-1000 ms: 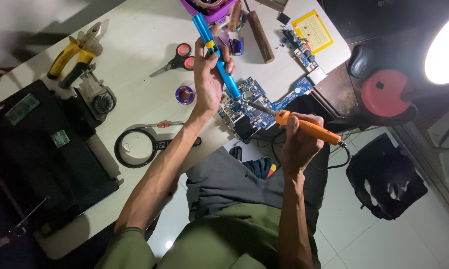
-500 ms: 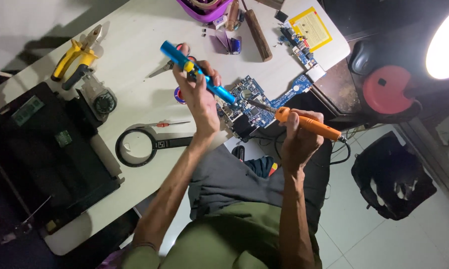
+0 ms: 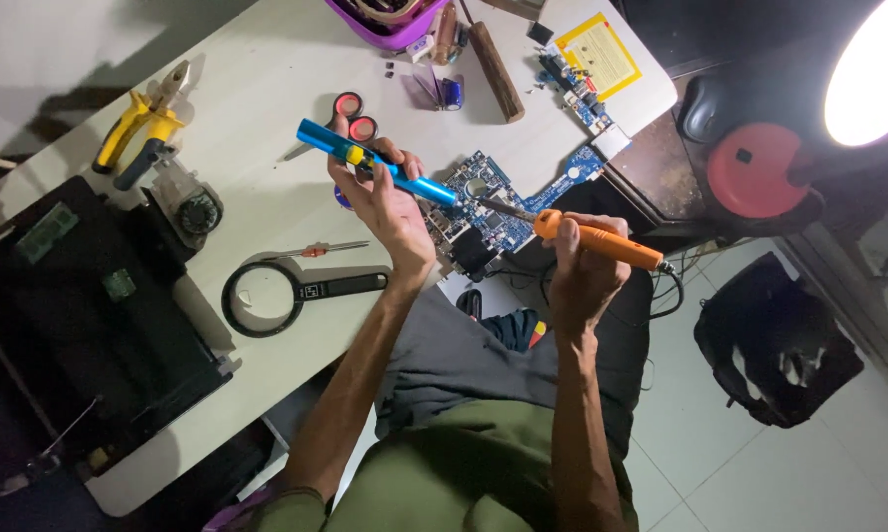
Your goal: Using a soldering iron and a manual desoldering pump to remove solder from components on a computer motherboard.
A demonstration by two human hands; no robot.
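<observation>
Far to the left of the blue circuit board (image 3: 483, 197), a black opened laptop chassis (image 3: 69, 315) lay on the white table (image 3: 266, 99). Above it, still well left of the board, sat yellow-handled pliers (image 3: 143, 128), and just right of those a small round fan part (image 3: 199, 212). Nearer the board, a black magnifying glass (image 3: 276, 296) lay flat, its handle pointing toward the board, with a thin red-handled screwdriver (image 3: 316, 250) just above it.

And there was the left hand (image 3: 385, 202), just left of the board, fingers wrapped tight around a blue desoldering pump (image 3: 375, 163). The pump was tilted, its far end up toward the red-handled scissors (image 3: 350, 108), its nozzle down over the board's left part. Whether the nozzle touched the board, I could not tell.

The board itself lay at the table's near edge, between the two hands. Above it stood a purple tub (image 3: 390, 25), a wooden stick (image 3: 493, 69) and a smaller blue board (image 3: 572, 84) beside a yellow sheet (image 3: 596, 49).

To the board's right, the right hand (image 3: 587, 281) was closed around the orange handle of a soldering iron (image 3: 592, 236), the metal tip reaching left onto the board's middle, close to the pump's nozzle. A black cable (image 3: 665, 296) looped from the iron's rear. Further right of the board, a red round stool (image 3: 759, 177), then a black bag (image 3: 779, 355) on the tiled floor, and a bright lamp (image 3: 872, 69) up in the corner.
</observation>
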